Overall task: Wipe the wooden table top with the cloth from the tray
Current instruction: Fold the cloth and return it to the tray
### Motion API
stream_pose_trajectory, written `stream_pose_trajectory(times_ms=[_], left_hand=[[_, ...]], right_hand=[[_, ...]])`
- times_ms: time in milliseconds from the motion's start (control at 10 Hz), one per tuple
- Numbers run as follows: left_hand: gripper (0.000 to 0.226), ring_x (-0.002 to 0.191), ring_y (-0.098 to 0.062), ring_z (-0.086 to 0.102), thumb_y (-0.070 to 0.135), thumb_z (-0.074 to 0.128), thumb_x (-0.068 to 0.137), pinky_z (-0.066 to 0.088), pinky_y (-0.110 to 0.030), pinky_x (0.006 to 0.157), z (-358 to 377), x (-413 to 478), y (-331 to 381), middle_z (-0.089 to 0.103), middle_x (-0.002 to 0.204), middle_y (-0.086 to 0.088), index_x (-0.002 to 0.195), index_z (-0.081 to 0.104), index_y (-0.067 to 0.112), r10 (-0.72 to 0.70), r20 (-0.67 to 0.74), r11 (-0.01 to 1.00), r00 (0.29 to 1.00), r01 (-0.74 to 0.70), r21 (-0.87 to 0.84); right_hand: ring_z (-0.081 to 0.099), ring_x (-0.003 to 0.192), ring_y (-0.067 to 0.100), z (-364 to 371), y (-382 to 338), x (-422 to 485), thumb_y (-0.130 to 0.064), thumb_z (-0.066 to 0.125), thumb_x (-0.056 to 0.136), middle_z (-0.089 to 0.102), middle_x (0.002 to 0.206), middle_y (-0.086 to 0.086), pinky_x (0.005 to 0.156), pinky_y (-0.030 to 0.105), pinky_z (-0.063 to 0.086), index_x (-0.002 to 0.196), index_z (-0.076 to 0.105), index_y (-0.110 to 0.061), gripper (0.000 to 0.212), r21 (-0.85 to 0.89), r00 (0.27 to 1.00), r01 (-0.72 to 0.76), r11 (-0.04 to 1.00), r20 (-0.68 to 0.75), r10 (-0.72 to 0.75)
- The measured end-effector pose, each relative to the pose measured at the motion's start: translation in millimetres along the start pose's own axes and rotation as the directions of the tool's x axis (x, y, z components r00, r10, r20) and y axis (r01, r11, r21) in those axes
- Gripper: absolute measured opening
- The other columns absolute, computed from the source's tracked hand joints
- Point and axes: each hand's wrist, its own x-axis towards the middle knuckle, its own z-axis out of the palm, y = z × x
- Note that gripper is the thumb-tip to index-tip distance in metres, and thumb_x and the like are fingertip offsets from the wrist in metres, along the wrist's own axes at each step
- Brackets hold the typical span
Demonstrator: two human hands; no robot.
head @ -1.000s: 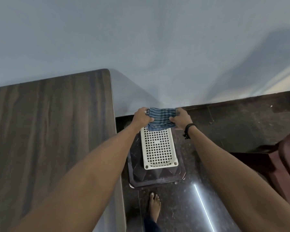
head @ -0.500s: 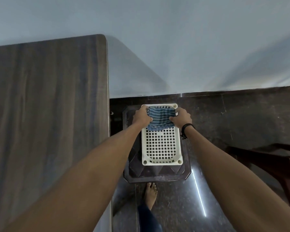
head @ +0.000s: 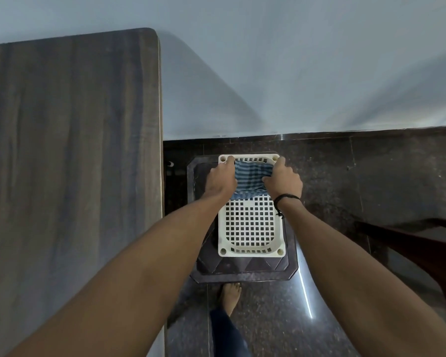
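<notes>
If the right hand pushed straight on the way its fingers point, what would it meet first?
The right hand points at the far rim of the white tray; that rim would likely come first, then the wall. Depth is unclear.

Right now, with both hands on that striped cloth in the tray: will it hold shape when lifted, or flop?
Likely floppy: the striped cloth already bunches and sags between the left hand and right hand. Probably light, being thin fabric. The white tray looks like light perforated plastic and may shift if the cloth snags.

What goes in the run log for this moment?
stage: pickup | cloth: in tray far end | left hand, right hand: gripping cloth | table: unwiped
</notes>
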Motion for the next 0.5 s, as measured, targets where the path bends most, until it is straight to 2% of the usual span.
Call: stream_pose_trajectory(times_ms=[100, 200, 300, 400, 500], left_hand=[[0.036, 0.088, -0.032, 0.07, 0.012, 0.063, 0.096, 0.053, -0.037, 0.061, -0.6, -1.7, 0.7, 0.068, 0.106, -0.011, 0.123, 0.04, 0.011, 0.021, -0.031, 0.995, 0.999, -0.018, 0.102], [0.041, 0.094, -0.03, 0.066, 0.016, 0.065, 0.095, 0.05, -0.036, 0.064, -2.0, -4.8, 1.1, 0.064, 0.114, -0.012, 0.128, 0.042, 0.013, 0.095, -0.02, 0.973, 0.995, -0.088, 0.214], [0.052, 0.11, -0.031, 0.056, 0.023, 0.071, 0.09, 0.052, -0.038, 0.077, -11.7, -10.9, 3.2, 0.055, 0.127, -0.013, 0.136, 0.045, 0.017, 0.106, 0.078, 0.938, 0.991, -0.126, 0.323], [0.043, 0.117, -0.029, 0.05, 0.027, 0.071, 0.09, 0.052, -0.04, 0.083, -38.0, -19.9, 4.1, 0.05, 0.132, -0.01, 0.129, 0.058, 0.015, 0.071, 0.153, 0.913, 0.986, -0.126, 0.387], [0.03, 0.118, -0.03, 0.049, 0.022, 0.059, 0.096, 0.048, -0.042, 0.087, -94.1, -27.4, 14.1, 0.053, 0.128, -0.01, 0.125, 0.059, 0.013, 0.163, 0.12, 0.936, 0.979, -0.192, 0.295]], right_hand=[[0.067, 0.099, 0.04, -1.7, 1.6, -0.8, -0.028, 0.06, 0.096, 0.069, 0.11, 0.016, 0.076, 0.045, 0.053, 0.144, 0.04, -0.015, 0.054, -0.09, 1.0, 0.025, 0.996, 0.003, -0.025], [0.067, 0.095, 0.039, -2.7, -0.6, -2.4, -0.027, 0.056, 0.098, 0.07, 0.107, 0.015, 0.075, 0.043, 0.053, 0.138, 0.048, -0.016, 0.042, -0.119, 0.999, 0.039, 0.992, 0.002, -0.039], [0.066, 0.088, 0.037, -12.5, -6.1, -12.2, -0.015, 0.046, 0.097, 0.07, 0.101, 0.015, 0.069, 0.04, 0.049, 0.119, 0.057, -0.014, 0.025, -0.104, 0.999, 0.038, 0.994, -0.002, -0.039], [0.065, 0.084, 0.035, -34.8, -14.2, -21.9, -0.013, 0.044, 0.095, 0.07, 0.098, 0.013, 0.067, 0.037, 0.048, 0.12, 0.061, -0.016, 0.031, -0.102, 0.999, 0.036, 0.994, -0.01, -0.038], [0.066, 0.092, 0.037, -72.5, -35.4, -33.3, -0.015, 0.047, 0.096, 0.07, 0.109, 0.014, 0.071, 0.038, 0.049, 0.127, 0.061, -0.018, 0.035, -0.044, 0.998, 0.045, 0.998, -0.05, -0.047]])
